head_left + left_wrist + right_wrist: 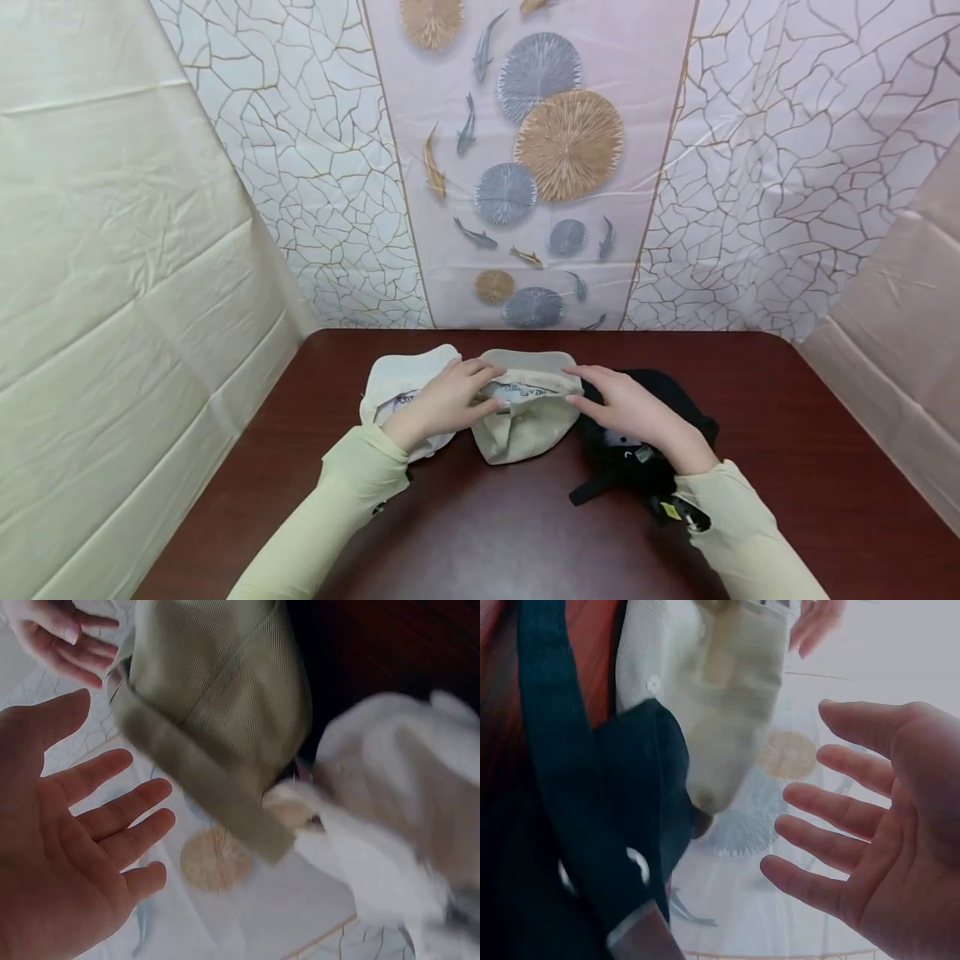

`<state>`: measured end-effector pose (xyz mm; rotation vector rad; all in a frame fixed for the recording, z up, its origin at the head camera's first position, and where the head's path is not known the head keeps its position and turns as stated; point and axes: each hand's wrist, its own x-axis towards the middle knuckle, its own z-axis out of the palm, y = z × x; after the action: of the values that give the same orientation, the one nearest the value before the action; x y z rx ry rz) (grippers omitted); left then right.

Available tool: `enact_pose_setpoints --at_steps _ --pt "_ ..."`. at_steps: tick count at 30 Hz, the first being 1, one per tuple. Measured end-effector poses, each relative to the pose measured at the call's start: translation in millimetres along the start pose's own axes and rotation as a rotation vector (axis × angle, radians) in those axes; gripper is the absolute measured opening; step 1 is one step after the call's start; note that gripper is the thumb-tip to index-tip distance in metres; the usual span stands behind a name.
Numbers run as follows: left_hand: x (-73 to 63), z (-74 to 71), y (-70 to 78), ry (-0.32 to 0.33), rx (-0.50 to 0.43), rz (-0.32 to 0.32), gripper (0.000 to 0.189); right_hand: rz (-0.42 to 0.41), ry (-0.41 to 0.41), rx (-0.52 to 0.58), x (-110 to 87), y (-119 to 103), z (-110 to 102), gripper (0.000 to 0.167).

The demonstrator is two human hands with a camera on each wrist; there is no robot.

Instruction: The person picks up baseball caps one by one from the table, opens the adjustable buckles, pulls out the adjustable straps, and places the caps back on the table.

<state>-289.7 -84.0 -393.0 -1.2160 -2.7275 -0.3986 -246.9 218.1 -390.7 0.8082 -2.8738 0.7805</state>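
Note:
Three caps lie side by side on the table in the head view. The middle one is a beige cap (525,429), its opening and strap toward me and its brim away. My left hand (453,396) hovers at its left edge, fingers spread. To its right, my right hand (622,402) reaches toward the same cap with thumb and fingers apart. Left of it sits a white cap (405,375), partly behind my left hand. A black cap (663,387) lies under my right hand. In both wrist views the palms face the beige cap (232,690) and hold nothing.
The dark red-brown table (480,533) runs up to a patterned cloth (465,250) at the back. Pale cloth walls (135,250) rise at the left and right. The black cap's strap (596,486) sticks out toward the front.

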Motion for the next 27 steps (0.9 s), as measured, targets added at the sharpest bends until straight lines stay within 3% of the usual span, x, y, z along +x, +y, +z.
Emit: enact_pose_setpoints --at_steps 4,10,16,27 --pt "8.5 8.3 0.7 -0.077 -0.043 0.056 0.044 -0.005 -0.047 0.005 8.2 -3 9 0.051" --pt "6.4 14.7 -2.5 -0.201 -0.132 0.11 0.015 -0.031 -0.106 0.003 14.8 -9 28 0.044" --pt "-2.6 22.0 -0.6 -0.238 -0.161 0.118 0.01 -0.089 -0.138 -0.025 10.7 -11 38 0.027" --pt "-26.3 31.0 9.9 -0.275 -0.23 0.15 0.008 -0.198 -0.093 -0.067 -8.7 -17 48 0.012"
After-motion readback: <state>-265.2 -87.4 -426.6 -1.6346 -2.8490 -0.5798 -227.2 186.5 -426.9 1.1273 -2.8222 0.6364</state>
